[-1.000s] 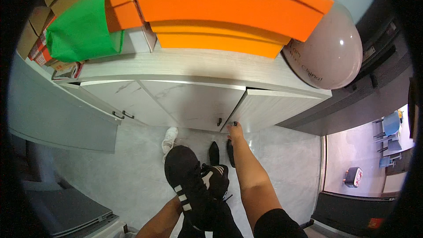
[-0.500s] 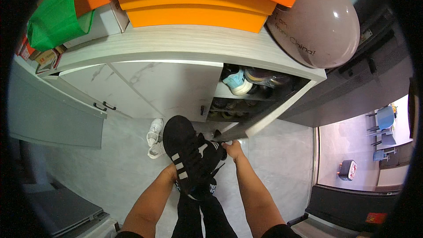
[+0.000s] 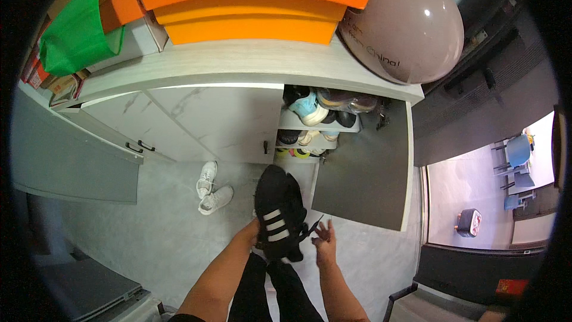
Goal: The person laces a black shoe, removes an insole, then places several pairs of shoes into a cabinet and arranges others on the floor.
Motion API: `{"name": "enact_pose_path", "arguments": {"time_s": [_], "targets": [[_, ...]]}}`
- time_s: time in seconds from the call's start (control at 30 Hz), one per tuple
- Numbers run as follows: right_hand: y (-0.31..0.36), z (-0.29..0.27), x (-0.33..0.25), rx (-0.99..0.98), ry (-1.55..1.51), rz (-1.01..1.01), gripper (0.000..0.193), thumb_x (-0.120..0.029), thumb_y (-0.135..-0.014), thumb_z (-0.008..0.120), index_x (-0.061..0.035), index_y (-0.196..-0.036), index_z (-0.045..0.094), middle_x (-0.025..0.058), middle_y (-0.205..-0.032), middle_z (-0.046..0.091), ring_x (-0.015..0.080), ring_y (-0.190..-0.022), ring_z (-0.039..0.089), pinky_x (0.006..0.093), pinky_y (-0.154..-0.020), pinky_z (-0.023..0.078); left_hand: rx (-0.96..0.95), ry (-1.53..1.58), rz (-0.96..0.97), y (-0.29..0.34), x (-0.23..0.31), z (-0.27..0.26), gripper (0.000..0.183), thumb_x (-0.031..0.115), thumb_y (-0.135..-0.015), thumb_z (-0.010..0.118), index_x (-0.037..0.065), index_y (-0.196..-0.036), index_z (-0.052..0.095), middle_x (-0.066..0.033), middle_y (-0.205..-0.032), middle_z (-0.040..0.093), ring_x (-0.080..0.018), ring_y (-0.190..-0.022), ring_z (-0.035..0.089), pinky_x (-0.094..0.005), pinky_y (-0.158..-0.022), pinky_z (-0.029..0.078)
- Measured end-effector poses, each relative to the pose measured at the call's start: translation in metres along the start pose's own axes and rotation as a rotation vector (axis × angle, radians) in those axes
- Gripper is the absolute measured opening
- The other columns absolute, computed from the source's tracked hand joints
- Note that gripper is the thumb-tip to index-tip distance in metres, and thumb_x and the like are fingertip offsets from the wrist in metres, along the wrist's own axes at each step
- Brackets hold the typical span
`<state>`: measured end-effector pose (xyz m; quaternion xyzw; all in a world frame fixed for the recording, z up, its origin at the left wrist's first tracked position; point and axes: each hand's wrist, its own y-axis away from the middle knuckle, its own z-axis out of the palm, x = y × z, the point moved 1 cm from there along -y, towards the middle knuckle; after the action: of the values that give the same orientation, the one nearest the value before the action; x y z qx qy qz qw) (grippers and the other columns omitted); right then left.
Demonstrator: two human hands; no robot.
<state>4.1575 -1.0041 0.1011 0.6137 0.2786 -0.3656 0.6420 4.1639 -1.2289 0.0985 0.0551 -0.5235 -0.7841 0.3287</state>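
A pair of black sneakers [image 3: 275, 203] with white stripes is in front of my legs, the upper shoe covering most of the other. My left hand [image 3: 255, 231] grips them from the left side, its fingers mostly hidden behind them. A dark shoelace [image 3: 316, 225] sticks out to the right. My right hand [image 3: 324, 243] is just beyond the lace, empty, with its fingers apart. Ahead of it the grey cabinet door [image 3: 364, 179] stands swung outward. Behind the door are shelves with several shoes, including a light blue and white sneaker [image 3: 307, 109].
White sneakers [image 3: 214, 194] are on the grey tiled floor, left of the black pair. Orange boxes [image 3: 250, 15], a green bag [image 3: 80, 33] and a glossy pinkish helmet [image 3: 405, 30] sit on the cabinet top [image 3: 226, 62]. A doorway with a small stool [image 3: 469, 223] is at the right.
The cabinet door has swung much wider, baring more of the shelves. My right hand has come away from the door's edge. The black sneakers have shifted right in my left hand.
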Motion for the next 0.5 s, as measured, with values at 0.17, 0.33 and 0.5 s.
{"name": "enact_pose_path", "arguments": {"time_s": [0.17, 0.33, 0.5], "targets": [[0.044, 0.035, -0.018, -0.384, 0.035, -0.222, 0.064, -0.018, -0.074, 0.074, -0.0029, -0.127, 0.042, 0.0068, -0.123, 0.049, 0.0189, -0.113, 0.046, 0.0348, -0.099, 0.035, -0.007, -0.243, 0.225, -0.14, -0.064, -0.059, 0.067, 0.056, -0.092, 0.031, 0.002, -0.129, 0.047, -0.0179, -0.115, 0.059, -0.0317, -0.107, 0.055, -0.0436, -0.095, 0.04], [0.044, 0.013, 0.04, -0.268, 0.176, -0.043, 0.064, -0.016, -0.067, 0.08, -0.0034, -0.12, 0.047, 0.0071, -0.106, 0.058, 0.0189, -0.099, 0.055, 0.034, -0.086, 0.046, 0.285, -1.07, 0.435, -0.067, -0.068, -0.02, 0.083, 0.063, -0.09, 0.007, 0.002, -0.119, 0.055, -0.0282, -0.114, 0.056, -0.0409, -0.108, 0.052, -0.0439, -0.098, 0.035], [0.049, 0.0, 0.122, -0.351, 0.107, 0.2, 0.069, -0.017, -0.069, 0.078, -0.0023, -0.126, 0.043, 0.0086, -0.117, 0.053, 0.0218, -0.107, 0.052, 0.0348, -0.092, 0.042, 0.461, -1.242, 0.26, -0.061, -0.113, -0.07, 0.065, 0.054, -0.095, 0.02, 0.006, -0.115, 0.059, -0.0247, -0.108, 0.058, -0.0419, -0.1, 0.055, -0.0488, -0.085, 0.044]]}}
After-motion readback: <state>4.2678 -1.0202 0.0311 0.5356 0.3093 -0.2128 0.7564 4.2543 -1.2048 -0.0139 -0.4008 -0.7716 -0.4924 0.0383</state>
